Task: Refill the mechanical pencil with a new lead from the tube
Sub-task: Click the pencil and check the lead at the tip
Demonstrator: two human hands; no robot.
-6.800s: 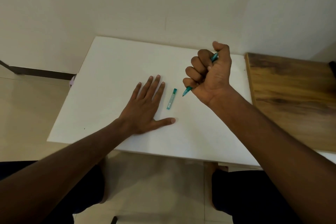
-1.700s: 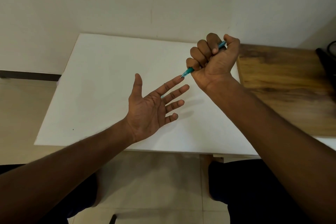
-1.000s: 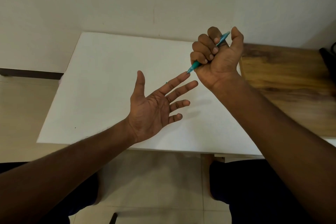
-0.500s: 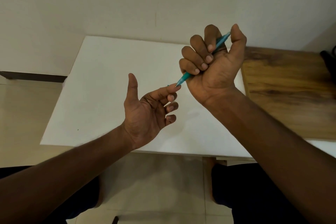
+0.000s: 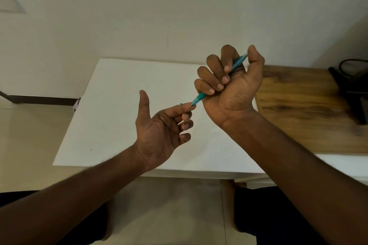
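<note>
**Pencil tip pressed to a fingertip above the white table**

White table (image 5: pixel 123 117) fills the middle, set against a pale wall, with a wooden top (image 5: pixel 310 117) butting its right edge and dark cables (image 5: pixel 352 85) in the far right corner. Both hands are raised above the white surface. The right hand (image 5: pixel 231 87) is curled into a fist around the teal pencil (image 5: pixel 200 98), thumb laid over its top end, its point aimed down and left. The left hand (image 5: pixel 159 131) is palm up and loosely cupped, holding nothing, thumb standing away, forefinger stretched so its tip touches the pencil point. A sliver of green just behind that forefinger is probably the lead tube (image 5: pixel 181 103), lying on the table and mostly hidden

The pencil looks light, stiff and smooth, so a grip around the barrel suits it. A lead would be thin and brittle, best pinched close to its end and fed straight. Open room is ample to the left and front; the near table edge lies under the wrists, and anything dropped could roll off it
</note>
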